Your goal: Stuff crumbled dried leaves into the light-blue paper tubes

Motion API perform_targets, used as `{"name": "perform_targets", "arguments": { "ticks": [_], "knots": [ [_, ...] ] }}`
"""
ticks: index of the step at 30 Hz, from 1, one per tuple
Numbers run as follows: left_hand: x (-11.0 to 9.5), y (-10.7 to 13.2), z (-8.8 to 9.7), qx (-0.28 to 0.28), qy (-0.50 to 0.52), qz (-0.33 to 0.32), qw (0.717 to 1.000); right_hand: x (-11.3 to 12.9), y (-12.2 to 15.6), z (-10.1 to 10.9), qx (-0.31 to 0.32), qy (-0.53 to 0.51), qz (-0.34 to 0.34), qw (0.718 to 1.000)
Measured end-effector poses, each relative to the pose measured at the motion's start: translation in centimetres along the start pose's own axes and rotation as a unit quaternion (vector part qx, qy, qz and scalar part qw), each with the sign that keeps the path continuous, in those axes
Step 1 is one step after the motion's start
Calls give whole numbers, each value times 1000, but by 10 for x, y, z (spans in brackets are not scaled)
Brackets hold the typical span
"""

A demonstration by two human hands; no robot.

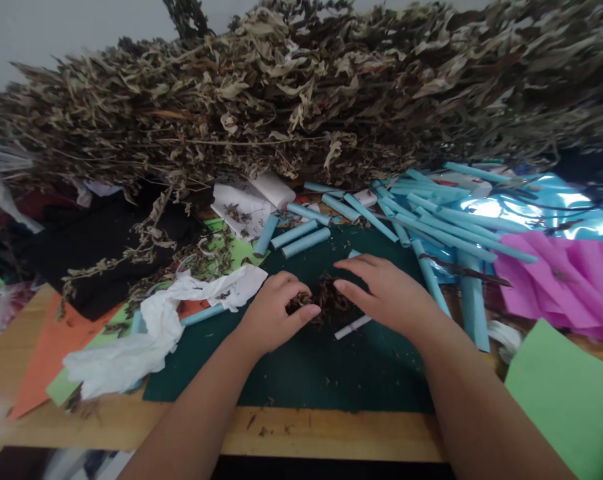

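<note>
My left hand (278, 312) curls round some brown crumbled dried leaves (301, 303), which show between its thumb and fingers. Just right of it, more of the dark crumbled leaves lie in a small heap (331, 297) on the dark green mat (331, 380). My right hand (381, 290) hovers at the heap's right side, thumb and fingers apart, with nothing in its grasp. Below its palm lies a thin white stick (352, 327), partly hidden by the hand. Leaf crumbs are scattered over the mat.
Dried leafy stalks (281, 87) are piled high across the back. Light-blue paper tubes (431, 213) lie at the back right, several shorter ones (306, 243) behind my hands. Crumpled white tissue (156, 320) is at left; pink paper (556, 287) and a green sheet (566, 393) lie at right.
</note>
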State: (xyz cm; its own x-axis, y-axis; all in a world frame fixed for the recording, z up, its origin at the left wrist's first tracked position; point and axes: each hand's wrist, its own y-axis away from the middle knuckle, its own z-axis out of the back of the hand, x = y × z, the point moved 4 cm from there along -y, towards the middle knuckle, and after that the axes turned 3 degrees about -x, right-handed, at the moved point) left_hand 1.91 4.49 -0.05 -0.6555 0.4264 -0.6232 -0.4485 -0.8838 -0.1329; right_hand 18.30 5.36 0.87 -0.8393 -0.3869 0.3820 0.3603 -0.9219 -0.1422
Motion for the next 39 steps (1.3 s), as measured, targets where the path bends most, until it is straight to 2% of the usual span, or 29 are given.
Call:
{"name": "perform_targets", "arguments": {
  "ticks": [3, 7, 13, 17, 19, 21, 24, 26, 27, 28, 30, 32, 33, 35, 36, 38, 39],
  "knots": [
    [-2, 2, -6, 27, -61, -26, 997, 2, 4, -10, 42, 59, -60, 996],
    [0, 4, -18, 84, -127, -38, 988, 14, 7, -24, 67, 67, -63, 993],
    [3, 1, -20, 55, -204, -12, 977, 25, 3, -29, 67, 17, -23, 997],
    [2, -1, -18, 44, -230, -12, 972, 28, 0, -29, 40, -52, 3, 998],
    [1, -2, -15, 30, -213, -22, 976, 27, -3, -29, 15, -99, 11, 995],
    [0, -3, -10, -7, -161, -13, 987, 26, -6, -30, -15, -152, 18, 988],
    [2, -3, -3, -106, 9, 76, 991, 27, -9, -30, -73, -223, 19, 972],
    [1, -1, -4, -153, 202, 140, 957, 32, -10, -28, -116, -256, 18, 960],
    [-2, -2, -6, -171, 312, 157, 921, 36, -9, -27, -136, -268, 20, 953],
    [-6, -2, -8, -184, 419, 162, 874, 42, -8, -24, -155, -279, 25, 947],
    [-18, -4, -9, -229, 584, 163, 762, 53, -5, -18, -185, -295, 37, 937],
    [-26, -6, -10, -274, 660, 200, 671, 64, -1, -13, -195, -308, 50, 930],
    [-30, -7, -11, -280, 682, 223, 638, 68, 1, -11, -195, -314, 54, 928],
    [-37, -9, -14, -276, 715, 251, 591, 73, 3, -11, -195, -332, 48, 921],
    [-39, -10, -16, -275, 725, 252, 579, 73, 4, -13, -199, -344, 38, 917],
    [-41, -9, -18, -303, 718, 240, 580, 70, 2, -18, -216, -372, 3, 903],
    [-41, -7, -19, -321, 700, 235, 593, 67, 0, -21, -229, -386, -19, 893]
  ]
}}
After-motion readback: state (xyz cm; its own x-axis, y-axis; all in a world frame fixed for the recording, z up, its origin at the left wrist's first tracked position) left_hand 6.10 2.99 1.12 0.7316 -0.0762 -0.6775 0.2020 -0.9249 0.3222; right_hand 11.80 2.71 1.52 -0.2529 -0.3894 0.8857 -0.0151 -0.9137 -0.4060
